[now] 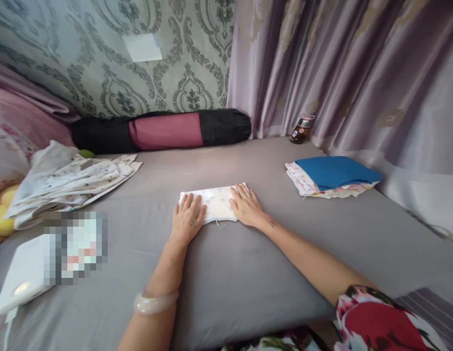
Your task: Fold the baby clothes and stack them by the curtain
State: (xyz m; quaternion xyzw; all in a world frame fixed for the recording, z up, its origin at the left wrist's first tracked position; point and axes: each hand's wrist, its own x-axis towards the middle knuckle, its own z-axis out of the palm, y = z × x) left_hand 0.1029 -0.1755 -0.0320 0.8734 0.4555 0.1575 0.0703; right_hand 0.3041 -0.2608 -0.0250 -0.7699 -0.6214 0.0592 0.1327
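The white cloth (pixel 216 204) lies folded flat on the grey sheet (pixel 226 273), between the left hand (pixel 188 218) at one end and the right hand (pixel 246 207) at the other. Both hands rest palm down with fingers extended, pressing on it and gripping nothing. This looks like a smoothing or flattening step; any move from here would call for light, even pressure, so the layers stay aligned and the edges don't ruck up
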